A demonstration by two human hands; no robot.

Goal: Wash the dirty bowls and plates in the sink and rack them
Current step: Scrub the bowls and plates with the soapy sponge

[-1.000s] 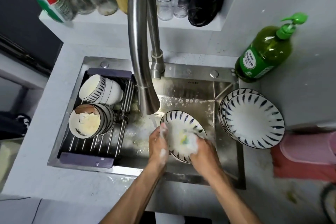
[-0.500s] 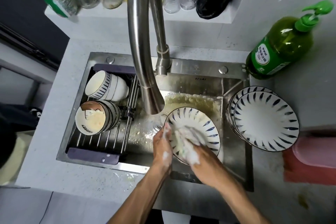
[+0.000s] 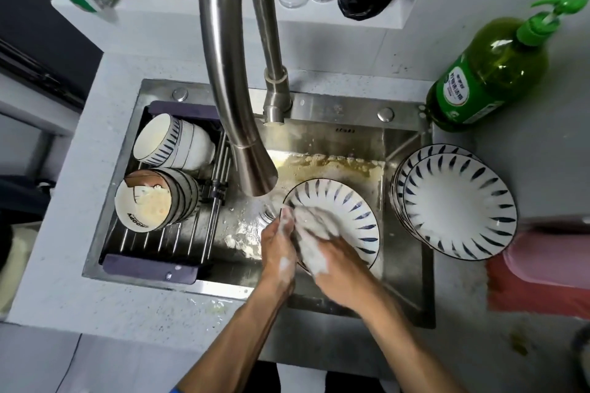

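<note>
Foam covers both hands over the steel sink: the white, blue-dashed plate is gripped at its near-left rim by the left hand and tilted toward the person, so its face can be scrubbed with the sudsy sponge clutched by the right hand. Farther off, matching plates are stacked on the sink's right edge, while striped bowls lie on their sides in the metal-barred rack at the left, probably for draining.

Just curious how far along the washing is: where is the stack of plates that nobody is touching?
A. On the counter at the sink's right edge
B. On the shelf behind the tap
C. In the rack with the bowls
A: the stack of plates sits at the sink's right edge, below the green soap bottle.
</note>
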